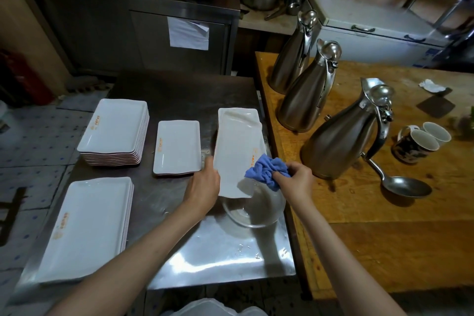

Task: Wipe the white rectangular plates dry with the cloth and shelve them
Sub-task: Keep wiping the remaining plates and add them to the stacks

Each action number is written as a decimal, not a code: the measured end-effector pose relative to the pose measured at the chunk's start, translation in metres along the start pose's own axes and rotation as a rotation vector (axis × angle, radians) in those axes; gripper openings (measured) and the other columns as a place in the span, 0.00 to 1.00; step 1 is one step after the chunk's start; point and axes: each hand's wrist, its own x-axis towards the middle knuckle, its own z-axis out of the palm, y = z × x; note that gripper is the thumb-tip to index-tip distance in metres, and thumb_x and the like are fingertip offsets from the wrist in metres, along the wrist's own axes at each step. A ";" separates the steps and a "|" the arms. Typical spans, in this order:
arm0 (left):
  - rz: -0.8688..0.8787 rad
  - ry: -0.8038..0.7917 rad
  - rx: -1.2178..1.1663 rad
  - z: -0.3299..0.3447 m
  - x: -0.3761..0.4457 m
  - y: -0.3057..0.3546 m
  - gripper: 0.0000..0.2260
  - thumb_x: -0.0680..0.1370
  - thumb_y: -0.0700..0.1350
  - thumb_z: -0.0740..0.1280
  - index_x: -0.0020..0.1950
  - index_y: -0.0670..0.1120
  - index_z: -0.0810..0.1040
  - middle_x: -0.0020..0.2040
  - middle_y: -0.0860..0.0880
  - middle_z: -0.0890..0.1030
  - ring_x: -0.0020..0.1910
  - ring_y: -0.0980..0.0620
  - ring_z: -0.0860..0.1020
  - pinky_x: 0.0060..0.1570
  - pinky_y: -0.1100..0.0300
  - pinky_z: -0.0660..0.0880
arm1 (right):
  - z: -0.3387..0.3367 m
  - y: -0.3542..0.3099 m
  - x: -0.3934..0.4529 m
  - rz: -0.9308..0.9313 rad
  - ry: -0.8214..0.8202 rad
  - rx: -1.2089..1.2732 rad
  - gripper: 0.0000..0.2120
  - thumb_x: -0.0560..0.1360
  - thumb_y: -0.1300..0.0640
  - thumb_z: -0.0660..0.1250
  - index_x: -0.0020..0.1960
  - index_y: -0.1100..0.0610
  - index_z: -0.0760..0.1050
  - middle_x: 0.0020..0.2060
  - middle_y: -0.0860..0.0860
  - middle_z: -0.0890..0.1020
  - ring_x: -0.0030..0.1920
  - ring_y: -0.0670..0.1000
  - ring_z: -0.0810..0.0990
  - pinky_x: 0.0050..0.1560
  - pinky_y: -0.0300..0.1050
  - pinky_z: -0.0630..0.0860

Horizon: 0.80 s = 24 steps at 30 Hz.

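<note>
My left hand (205,181) grips the left edge of a long white rectangular plate (236,151), which is lifted and tilted over the steel table (220,251). My right hand (295,182) holds a crumpled blue cloth (266,170) against the plate's near right corner. Behind it another white plate (238,114) lies on the table. A tall stack of white plates (115,131) stands at the back left. A small stack (177,147) sits in the middle. A large stack (87,228) is at the front left.
A clear glass bowl (254,210) sits under the held plate. On the wooden table (384,238) to the right stand three steel jugs (341,136), two mugs (420,142) and a ladle (402,186). A steel cabinet (154,33) stands behind.
</note>
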 end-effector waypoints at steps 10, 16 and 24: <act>-0.276 -0.150 -0.745 0.004 0.003 -0.014 0.07 0.80 0.42 0.58 0.57 0.46 0.62 0.52 0.42 0.78 0.27 0.49 0.80 0.25 0.58 0.73 | 0.013 -0.003 -0.004 -0.057 -0.080 -0.007 0.13 0.68 0.63 0.72 0.50 0.53 0.77 0.39 0.44 0.80 0.40 0.43 0.80 0.44 0.45 0.81; -0.248 -0.086 -0.722 -0.001 -0.001 -0.019 0.08 0.80 0.40 0.60 0.59 0.46 0.69 0.52 0.45 0.79 0.35 0.56 0.78 0.29 0.70 0.72 | 0.028 0.000 -0.004 -0.008 -0.111 -0.044 0.28 0.66 0.57 0.74 0.64 0.54 0.71 0.55 0.49 0.71 0.54 0.49 0.75 0.58 0.48 0.76; -0.236 -0.090 -0.653 -0.007 -0.006 -0.022 0.10 0.80 0.42 0.59 0.60 0.42 0.71 0.50 0.43 0.79 0.39 0.44 0.80 0.36 0.52 0.79 | 0.028 -0.008 -0.003 -0.052 -0.076 0.064 0.08 0.68 0.64 0.71 0.44 0.55 0.77 0.38 0.49 0.80 0.39 0.47 0.80 0.35 0.32 0.74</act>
